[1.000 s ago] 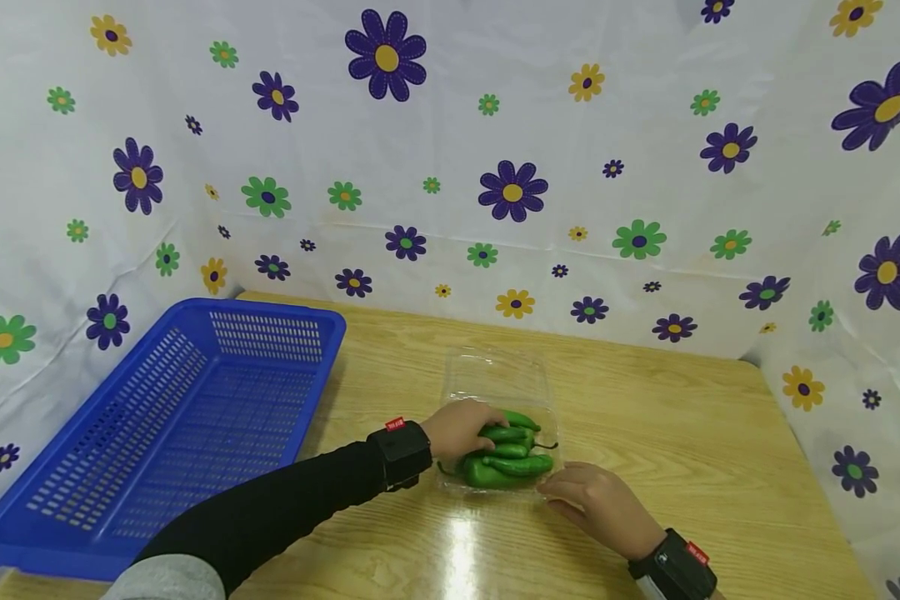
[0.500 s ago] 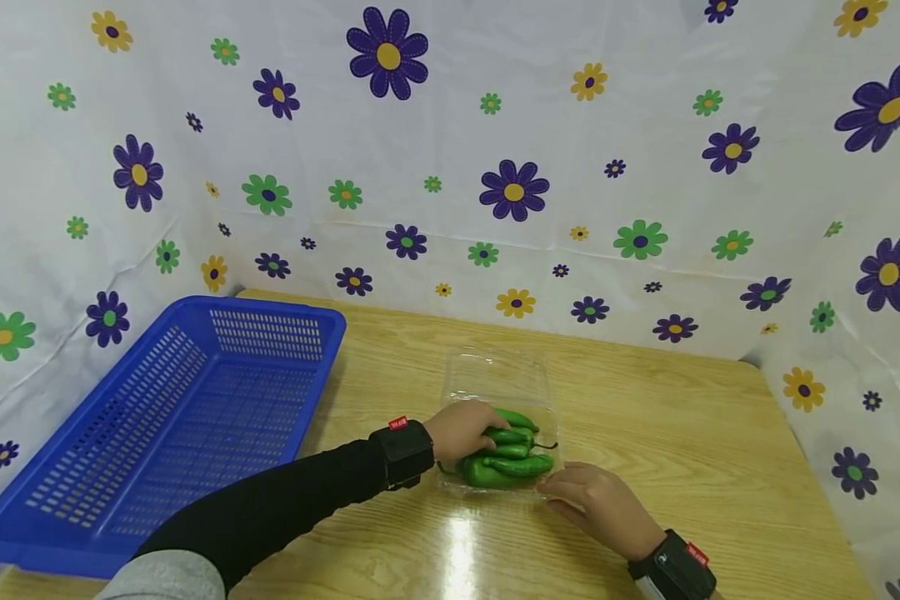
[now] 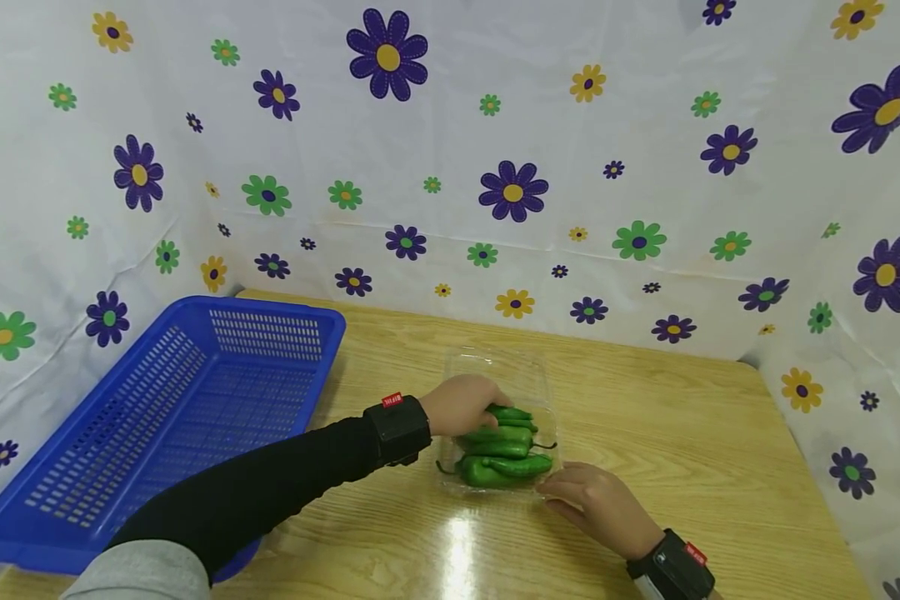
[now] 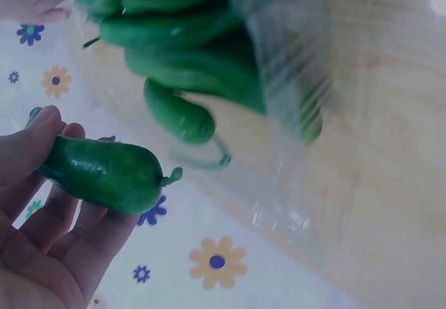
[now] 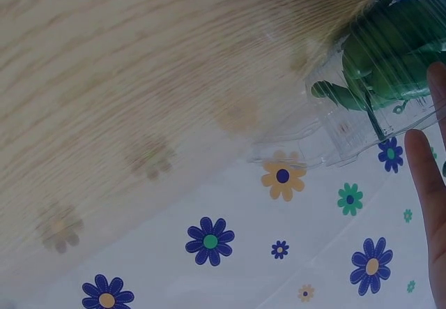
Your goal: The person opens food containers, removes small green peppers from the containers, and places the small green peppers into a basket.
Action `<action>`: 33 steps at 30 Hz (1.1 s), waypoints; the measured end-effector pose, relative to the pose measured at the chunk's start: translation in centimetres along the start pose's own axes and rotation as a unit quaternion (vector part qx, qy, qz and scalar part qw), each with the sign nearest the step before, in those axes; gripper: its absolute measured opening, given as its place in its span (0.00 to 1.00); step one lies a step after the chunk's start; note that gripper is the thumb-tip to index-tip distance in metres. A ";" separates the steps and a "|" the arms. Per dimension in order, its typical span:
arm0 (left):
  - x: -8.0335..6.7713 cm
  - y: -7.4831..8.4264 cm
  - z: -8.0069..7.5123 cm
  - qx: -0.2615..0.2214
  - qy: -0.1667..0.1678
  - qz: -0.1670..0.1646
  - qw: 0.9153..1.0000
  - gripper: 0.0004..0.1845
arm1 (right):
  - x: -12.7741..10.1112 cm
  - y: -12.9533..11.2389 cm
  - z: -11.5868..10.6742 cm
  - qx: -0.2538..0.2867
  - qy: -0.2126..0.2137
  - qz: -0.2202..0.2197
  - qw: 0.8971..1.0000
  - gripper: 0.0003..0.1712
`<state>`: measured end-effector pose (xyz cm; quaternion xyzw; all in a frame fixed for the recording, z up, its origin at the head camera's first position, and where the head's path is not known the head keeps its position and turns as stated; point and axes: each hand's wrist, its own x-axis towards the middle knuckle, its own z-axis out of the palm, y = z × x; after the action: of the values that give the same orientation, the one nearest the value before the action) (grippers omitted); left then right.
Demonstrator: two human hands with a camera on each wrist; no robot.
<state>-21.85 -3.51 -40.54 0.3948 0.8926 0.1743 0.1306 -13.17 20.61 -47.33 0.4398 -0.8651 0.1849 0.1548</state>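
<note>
A clear plastic clamshell box (image 3: 495,373) lies open on the wooden table (image 3: 682,433), its tray holding several green peppers (image 3: 498,457). My left hand (image 3: 461,404) grips one green pepper (image 3: 508,413) just above the pile. In the left wrist view that pepper (image 4: 104,173) lies between thumb and fingers (image 4: 42,148), apart from the others (image 4: 188,65). My right hand (image 3: 594,497) rests at the tray's near right corner with fingers straight. The right wrist view shows the tray corner (image 5: 334,141), peppers (image 5: 390,65) and two fingers (image 5: 426,183).
A big blue slotted basket (image 3: 270,310) stands on the table's left side, with nothing in it. A flowered cloth (image 3: 510,167) walls in the back and both sides. Bare wood lies right of the box and along the front edge.
My left hand has risen a little and moved back from the pile, lifting one pepper with it. The right hand and the box have stayed put.
</note>
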 end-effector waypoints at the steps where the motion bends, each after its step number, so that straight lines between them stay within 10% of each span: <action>1: -0.1 0.0 -0.4 0.002 0.000 -0.002 1.000 0.17 | 0.0 0.0 0.0 0.000 0.000 0.000 1.000 0.15; 17: -2.3 -0.4 -6.2 0.047 -0.018 0.000 0.999 0.16 | 0.1 0.1 -0.1 -0.001 -0.006 -0.003 1.000 0.15; 33: -5.5 -4.6 -12.8 0.019 -0.007 -0.033 0.999 0.17 | 0.0 0.1 -0.1 0.001 -0.004 0.001 1.000 0.15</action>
<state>-26.00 -13.20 -30.28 0.3691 0.9072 0.1500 0.1352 -13.20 20.69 -47.30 0.4400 -0.8659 0.1842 0.1508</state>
